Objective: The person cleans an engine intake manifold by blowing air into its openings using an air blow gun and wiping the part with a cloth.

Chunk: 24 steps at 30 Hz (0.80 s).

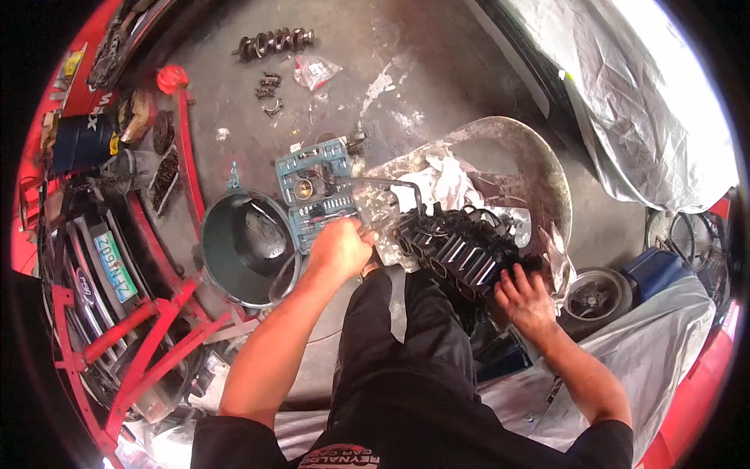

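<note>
My left hand (pixel 341 248) is closed in a fist, thumb on top, between the blue-grey socket set case (pixel 319 160) and my knees. What it holds, if anything, I cannot make out. My right hand (pixel 525 298) lies with spread fingers against the near right end of a dark engine block (pixel 461 248). The block sits tilted over a large worn, whitish basin (pixel 539 148), in front of my legs. A dark bent tube (pixel 383 182) runs from near the case to the block's far left end. White rags (pixel 444 186) lie in the basin behind the block.
A dark round bucket (pixel 250 248) stands left, beside a red metal frame (pixel 168 320). Farther out lie a crankshaft (pixel 275 44), small metal caps (pixel 268 87) and a plastic bag (pixel 316 71). At right are a wheel-like metal part (pixel 596 294) and a silver cover (pixel 633 94).
</note>
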### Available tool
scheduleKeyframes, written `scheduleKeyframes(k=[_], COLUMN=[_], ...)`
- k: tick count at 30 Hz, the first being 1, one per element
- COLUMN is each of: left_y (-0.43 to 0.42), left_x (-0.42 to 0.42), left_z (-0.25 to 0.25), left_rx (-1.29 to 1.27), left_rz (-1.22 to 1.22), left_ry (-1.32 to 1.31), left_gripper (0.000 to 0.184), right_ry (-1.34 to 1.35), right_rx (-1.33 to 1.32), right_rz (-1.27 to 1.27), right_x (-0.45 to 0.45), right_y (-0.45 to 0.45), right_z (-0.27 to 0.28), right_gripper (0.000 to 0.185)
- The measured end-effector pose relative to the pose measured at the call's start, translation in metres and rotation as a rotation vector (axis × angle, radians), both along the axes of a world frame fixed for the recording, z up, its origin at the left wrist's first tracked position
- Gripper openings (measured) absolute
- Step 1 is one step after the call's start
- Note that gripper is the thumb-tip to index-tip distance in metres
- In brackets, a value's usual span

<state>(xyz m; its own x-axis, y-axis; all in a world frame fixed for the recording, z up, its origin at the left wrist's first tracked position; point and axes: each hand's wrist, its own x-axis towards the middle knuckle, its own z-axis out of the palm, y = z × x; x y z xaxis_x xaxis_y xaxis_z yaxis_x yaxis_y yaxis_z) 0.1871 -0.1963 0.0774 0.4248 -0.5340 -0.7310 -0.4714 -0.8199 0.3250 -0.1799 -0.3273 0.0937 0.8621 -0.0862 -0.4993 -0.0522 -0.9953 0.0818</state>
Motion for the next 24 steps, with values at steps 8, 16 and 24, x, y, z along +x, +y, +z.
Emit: scheduleKeyframes(k=[8,16,24], left_y=[0.03,0.027,0.01], left_x=[-0.003,-0.008,-0.015], left_z=[-0.007,0.0,-0.017], left_rx=[-0.009,0.018,-0.024], left_rz=[0.154,0.186,0.153], left_ry=[-0.044,-0.036,-0.009], left_gripper=[0.034,0.034,0.036], right_ry=[-0.002,-0.003,-0.022], right_rx=[0.013,0.016,0.002], right_rz=[-0.012,-0.014,-0.009], right_x=[-0.003,-0.001,-0.004], right_y=[0.001,0.001,0.002], right_z=[-0.001,0.001,0.0], right_gripper=[0.042,0.043,0.041])
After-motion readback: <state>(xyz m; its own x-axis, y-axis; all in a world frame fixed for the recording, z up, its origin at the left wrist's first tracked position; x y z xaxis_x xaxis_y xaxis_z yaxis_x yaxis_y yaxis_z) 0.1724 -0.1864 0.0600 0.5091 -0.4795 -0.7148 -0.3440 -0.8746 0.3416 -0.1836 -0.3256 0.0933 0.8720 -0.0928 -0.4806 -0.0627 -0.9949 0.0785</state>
